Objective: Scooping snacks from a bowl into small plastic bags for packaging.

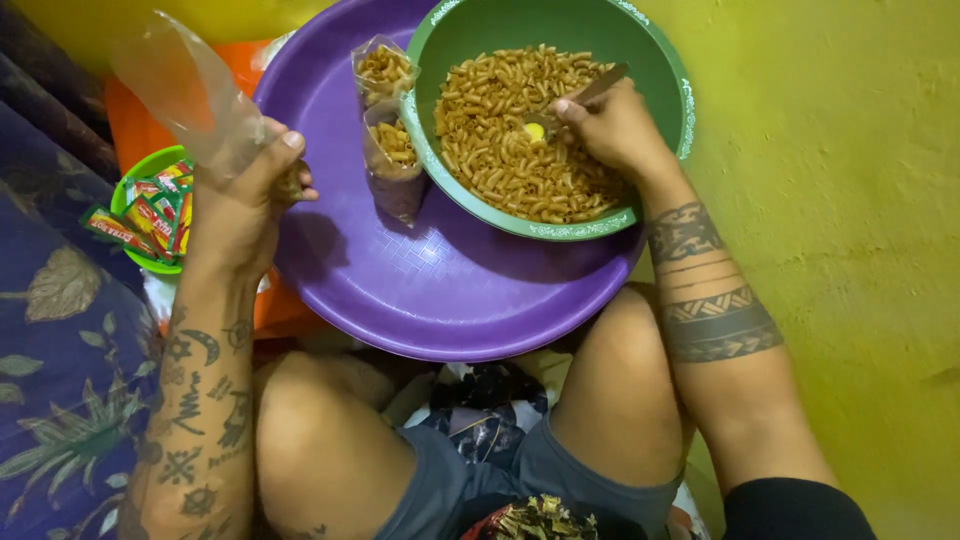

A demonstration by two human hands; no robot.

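My left hand point(245, 190) holds a clear plastic bag point(185, 90) upright over the left rim of a big purple tray point(430, 290). My right hand point(615, 130) grips a spoon point(575, 105) dipped into a green bowl point(670, 80) full of brown macaroni snacks point(500, 150). The bowl rests on the tray's far right side. Two small filled bags point(390, 130) of the snack stand on the tray against the bowl's left wall.
A small green bowl point(135, 195) with several red and green sachets sits to the left, beside an orange surface point(140, 125). A patterned blue cloth point(60, 330) lies at left. Yellow-green floor point(850, 250) spreads to the right. My knees are under the tray.
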